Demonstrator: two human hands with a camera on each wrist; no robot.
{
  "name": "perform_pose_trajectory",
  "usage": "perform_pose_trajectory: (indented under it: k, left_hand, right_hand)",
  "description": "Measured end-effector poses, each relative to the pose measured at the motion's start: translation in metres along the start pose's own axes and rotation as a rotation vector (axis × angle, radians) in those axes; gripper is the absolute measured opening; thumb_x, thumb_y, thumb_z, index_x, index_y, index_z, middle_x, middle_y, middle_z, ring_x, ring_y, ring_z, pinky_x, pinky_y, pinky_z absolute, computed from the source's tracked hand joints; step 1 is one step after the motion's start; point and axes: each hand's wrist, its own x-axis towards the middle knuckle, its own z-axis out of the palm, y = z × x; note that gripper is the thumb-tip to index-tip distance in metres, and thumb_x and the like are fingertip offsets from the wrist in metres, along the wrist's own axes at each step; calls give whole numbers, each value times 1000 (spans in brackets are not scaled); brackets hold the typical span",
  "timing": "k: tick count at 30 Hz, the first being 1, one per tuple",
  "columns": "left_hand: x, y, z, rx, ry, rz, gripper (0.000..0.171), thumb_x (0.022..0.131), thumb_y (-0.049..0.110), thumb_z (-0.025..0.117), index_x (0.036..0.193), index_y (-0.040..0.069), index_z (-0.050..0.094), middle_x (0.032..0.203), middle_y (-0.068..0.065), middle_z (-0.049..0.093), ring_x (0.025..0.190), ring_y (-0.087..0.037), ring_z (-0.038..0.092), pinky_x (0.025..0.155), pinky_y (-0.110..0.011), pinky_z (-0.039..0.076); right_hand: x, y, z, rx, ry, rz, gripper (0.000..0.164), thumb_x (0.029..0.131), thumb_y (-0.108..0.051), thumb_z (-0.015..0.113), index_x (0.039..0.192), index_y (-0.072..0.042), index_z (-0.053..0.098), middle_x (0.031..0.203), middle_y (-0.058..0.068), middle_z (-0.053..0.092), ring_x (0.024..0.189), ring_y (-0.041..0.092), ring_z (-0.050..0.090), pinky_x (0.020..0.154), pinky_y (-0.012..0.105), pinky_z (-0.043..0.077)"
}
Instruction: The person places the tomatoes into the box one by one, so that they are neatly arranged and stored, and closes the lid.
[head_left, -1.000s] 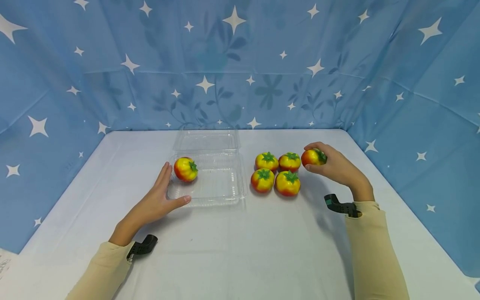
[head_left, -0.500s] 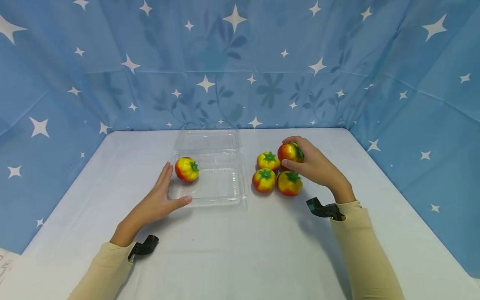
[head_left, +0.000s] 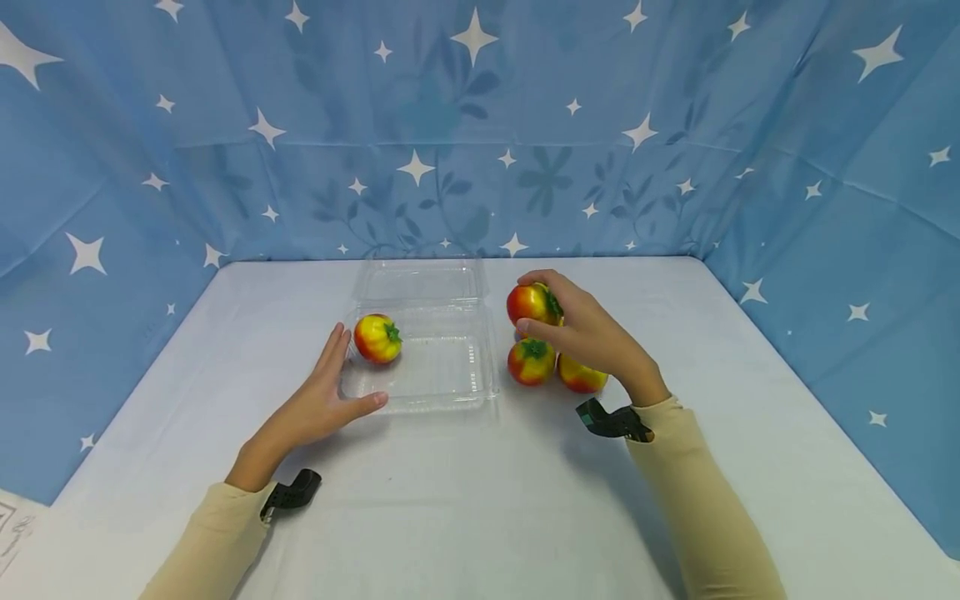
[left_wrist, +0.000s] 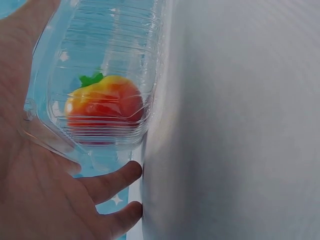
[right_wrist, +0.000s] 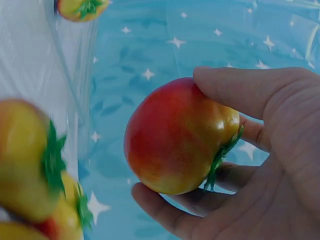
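My right hand (head_left: 581,329) grips a red-yellow tomato (head_left: 531,303) (right_wrist: 180,137) lifted above a cluster of tomatoes on the table; one tomato (head_left: 531,362) and another (head_left: 581,377) show below my hand, others are hidden. A clear plastic clamshell box (head_left: 442,367) lies open left of them, with one tomato (head_left: 377,338) (left_wrist: 105,107) in its far left corner. My left hand (head_left: 322,400) lies flat against the box's left front corner, fingers straight along its side, thumb along the front edge.
The white table (head_left: 480,500) is walled by blue star-print cloth (head_left: 480,125) at the back and both sides. The box's open lid (head_left: 416,282) lies flat behind it. Black wrist camera mounts (head_left: 607,419) sit on both sleeves.
My right hand has carried its tomato leftward, from right of the cluster to above it, nearer the box. The left hand and the box have stayed put.
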Motion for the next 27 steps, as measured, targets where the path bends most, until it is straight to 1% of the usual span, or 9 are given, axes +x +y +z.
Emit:
perform_pose_trajectory:
  k: [7, 13, 18, 24, 27]
  left_hand:
    - [1, -2, 3, -2, -3, 7, 126, 93, 57, 77, 171, 4, -7, 177, -13, -18, 162, -43, -2, 122, -74, 13]
    - [2, -2, 3, 18, -2, -1, 128, 92, 59, 78, 171, 4, -6, 178, -11, -18, 163, -43, -1, 123, -73, 14]
    - [1, 0, 4, 22, -5, -17, 129, 91, 62, 78, 171, 4, -6, 178, -11, -17, 162, -45, 1, 122, -74, 15]
    - [0, 0, 3, 42, -4, -29, 129, 90, 63, 77, 171, 3, -5, 178, -12, -15, 162, -46, 3, 122, -73, 16]
    - [-1, -1, 2, 41, -5, -26, 129, 91, 63, 77, 171, 4, -5, 178, -13, -15, 162, -47, 3, 121, -74, 16]
  right_hand:
    - [19, -15, 28, 24, -31, -40, 58, 104, -27, 72, 153, -7, 48, 140, 10, 60, 118, 27, 59, 101, 47, 55]
    - [34, -30, 49, 46, -57, -77, 58, 103, -25, 72, 152, -6, 49, 144, 9, 59, 124, 26, 57, 106, 46, 53]
    - [40, -39, 63, 40, -65, -104, 58, 103, -26, 73, 151, -6, 50, 147, 9, 57, 128, 26, 56, 107, 44, 54]
    - [44, -48, 79, 103, -79, -103, 63, 100, -26, 77, 152, -6, 49, 147, 7, 57, 129, 23, 55, 106, 41, 55]
    - [47, -54, 88, 121, -85, -115, 61, 100, -25, 77, 151, -4, 51, 145, 8, 58, 126, 23, 57, 103, 39, 56]
